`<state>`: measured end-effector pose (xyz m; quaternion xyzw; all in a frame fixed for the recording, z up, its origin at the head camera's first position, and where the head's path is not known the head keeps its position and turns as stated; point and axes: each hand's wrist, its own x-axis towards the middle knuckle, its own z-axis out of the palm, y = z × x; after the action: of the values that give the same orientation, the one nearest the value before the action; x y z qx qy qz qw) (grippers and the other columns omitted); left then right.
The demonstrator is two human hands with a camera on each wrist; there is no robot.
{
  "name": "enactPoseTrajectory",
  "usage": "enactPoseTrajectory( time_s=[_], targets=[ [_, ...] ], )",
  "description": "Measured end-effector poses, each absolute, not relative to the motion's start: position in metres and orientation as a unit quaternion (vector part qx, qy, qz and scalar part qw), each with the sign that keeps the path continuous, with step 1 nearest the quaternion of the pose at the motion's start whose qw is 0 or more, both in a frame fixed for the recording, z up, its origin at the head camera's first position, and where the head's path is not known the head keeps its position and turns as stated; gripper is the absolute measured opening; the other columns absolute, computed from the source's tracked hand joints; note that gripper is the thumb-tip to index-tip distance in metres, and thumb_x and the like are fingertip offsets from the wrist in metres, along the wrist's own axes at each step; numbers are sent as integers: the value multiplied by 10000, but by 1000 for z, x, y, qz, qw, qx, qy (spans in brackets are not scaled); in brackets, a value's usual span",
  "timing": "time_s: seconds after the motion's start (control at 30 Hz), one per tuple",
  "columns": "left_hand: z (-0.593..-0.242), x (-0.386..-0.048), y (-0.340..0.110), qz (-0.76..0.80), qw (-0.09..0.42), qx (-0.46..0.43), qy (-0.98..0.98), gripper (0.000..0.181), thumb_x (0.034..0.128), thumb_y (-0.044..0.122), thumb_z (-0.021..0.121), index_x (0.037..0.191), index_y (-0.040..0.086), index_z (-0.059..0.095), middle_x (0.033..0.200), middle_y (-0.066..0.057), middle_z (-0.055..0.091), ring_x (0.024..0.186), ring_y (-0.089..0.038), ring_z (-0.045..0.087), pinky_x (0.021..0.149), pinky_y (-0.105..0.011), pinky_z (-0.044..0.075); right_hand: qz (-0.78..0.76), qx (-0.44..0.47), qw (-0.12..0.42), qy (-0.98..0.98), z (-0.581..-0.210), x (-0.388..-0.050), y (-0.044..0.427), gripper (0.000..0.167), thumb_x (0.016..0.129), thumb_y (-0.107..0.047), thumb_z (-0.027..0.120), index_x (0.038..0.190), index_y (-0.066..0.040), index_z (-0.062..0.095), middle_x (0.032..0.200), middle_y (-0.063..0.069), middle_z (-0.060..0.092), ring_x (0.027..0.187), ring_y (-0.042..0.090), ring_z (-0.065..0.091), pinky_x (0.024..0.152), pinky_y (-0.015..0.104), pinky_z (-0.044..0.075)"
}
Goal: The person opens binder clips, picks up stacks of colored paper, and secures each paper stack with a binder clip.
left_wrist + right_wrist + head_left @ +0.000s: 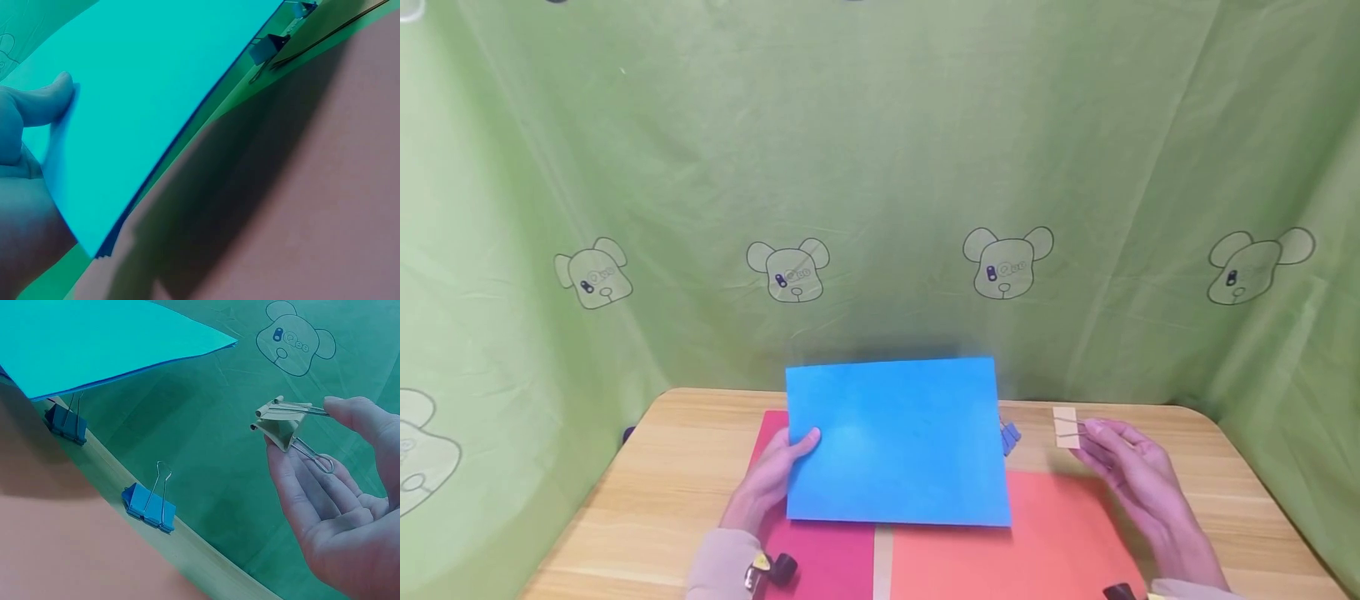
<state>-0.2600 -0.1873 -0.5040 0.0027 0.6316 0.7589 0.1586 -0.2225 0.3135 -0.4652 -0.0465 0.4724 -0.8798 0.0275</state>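
My left hand (pixel 769 471) grips a stack of blue paper (pixel 895 442) by its left edge, thumb across the front. The stack is held tilted above the table, and layered sheet edges show at its lower corner in the left wrist view. Off to the right, my right hand (pixel 1138 475) pinches a pale yellow binder clip (pixel 282 422) by its wire handles, thumb on one and fingers under the other. The clip is apart from the blue paper. Two blue binder clips, a nearer one (pixel 150 506) and a farther one (pixel 65 424), lie on the table's far side.
A magenta sheet (pixel 831 558) and an orange sheet (pixel 1000 562) lie side by side on the wooden table (pixel 647 492), a narrow strip of wood between them. Behind the table's far edge hangs a green curtain (pixel 880 150) printed with bear heads.
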Motion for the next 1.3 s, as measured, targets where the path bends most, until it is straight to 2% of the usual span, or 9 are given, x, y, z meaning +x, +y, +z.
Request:
enactPoseTrajectory(
  time_s=[0.43,0.73,1.3],
  targets=[
    [-507,-261,-180,760,170,23,627,568,1010,322,668,1415,-4,437,1163,-89,692,1130,-257,671,1002,-424,517,-855,-36,23,517,-460,-224,301,155,1035,11,561,1086,-71,682,1070,57,750,996,154,732,915,321,560],
    [-507,-260,-173,767,174,30,617,443,1019,292,658,1315,7,494,1077,-71,695,1051,-224,684,958,-389,537,-854,-38,28,518,-462,-224,290,145,1032,8,570,1066,-74,685,1044,58,761,962,154,740,896,330,569],
    [-506,-260,-170,765,174,35,619,483,1032,306,633,1381,8,480,1123,-71,711,1098,-240,689,973,-404,534,-859,-80,25,505,-468,-225,279,195,1043,42,521,1079,-53,686,1057,91,764,985,187,746,907,351,565]
  ],
)
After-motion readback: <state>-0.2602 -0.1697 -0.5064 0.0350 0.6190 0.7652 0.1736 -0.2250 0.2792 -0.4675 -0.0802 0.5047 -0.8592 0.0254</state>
